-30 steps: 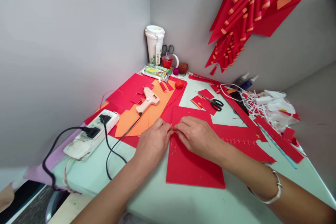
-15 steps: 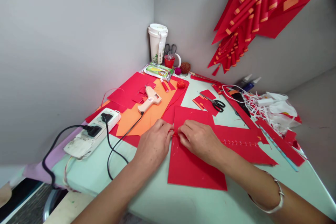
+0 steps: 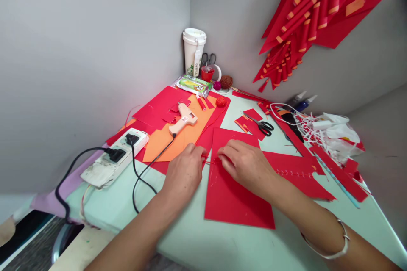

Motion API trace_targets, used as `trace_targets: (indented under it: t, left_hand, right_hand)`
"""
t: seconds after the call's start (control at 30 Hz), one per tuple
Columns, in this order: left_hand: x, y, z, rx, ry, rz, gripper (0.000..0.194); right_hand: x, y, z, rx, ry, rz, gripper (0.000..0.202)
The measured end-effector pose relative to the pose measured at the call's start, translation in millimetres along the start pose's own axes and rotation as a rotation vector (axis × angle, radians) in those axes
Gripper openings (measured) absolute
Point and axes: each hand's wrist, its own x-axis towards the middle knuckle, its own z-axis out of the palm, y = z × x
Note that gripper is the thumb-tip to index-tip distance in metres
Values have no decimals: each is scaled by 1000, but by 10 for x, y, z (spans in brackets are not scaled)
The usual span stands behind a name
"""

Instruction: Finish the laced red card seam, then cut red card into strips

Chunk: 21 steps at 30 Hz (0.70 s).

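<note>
Thin red thread [image 3: 210,162] stretches between my two hands, above a red paper sheet [image 3: 238,203] that lies near the table's front. My left hand [image 3: 187,168], at the sheet's left edge, pinches one side of the thread. Over the sheet's upper part, my right hand [image 3: 243,163] has its fingertips closed on the thread; their exact hold is partly hidden. A red ball of thread [image 3: 221,101] rests farther back, with a strand running toward my left hand. To the left, a glue gun [image 3: 183,119] lies on orange paper [image 3: 159,146].
A power strip [image 3: 114,159] with black cords sits at the left. Black-handled scissors [image 3: 264,127] lie behind the sheet. White cup [image 3: 193,53] at the back corner; white strings [image 3: 314,131] heap at the right. Red paper rolls [image 3: 305,21] hang on the wall.
My hands have moved slightly apart, and a short length of thread now shows between them. The camera view has shifted a little.
</note>
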Motion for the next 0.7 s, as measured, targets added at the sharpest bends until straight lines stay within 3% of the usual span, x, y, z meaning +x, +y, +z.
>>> trace_targets:
  t: [0.2, 0.7]
  left_hand:
    - [-8, 6, -24, -89, 50, -8, 13]
    - [-32, -21, -34, -207, 58, 60, 8]
  right_hand:
    - [68, -51, -29, 75, -31, -3, 15]
    - [76, -47, 29, -13, -86, 40, 14]
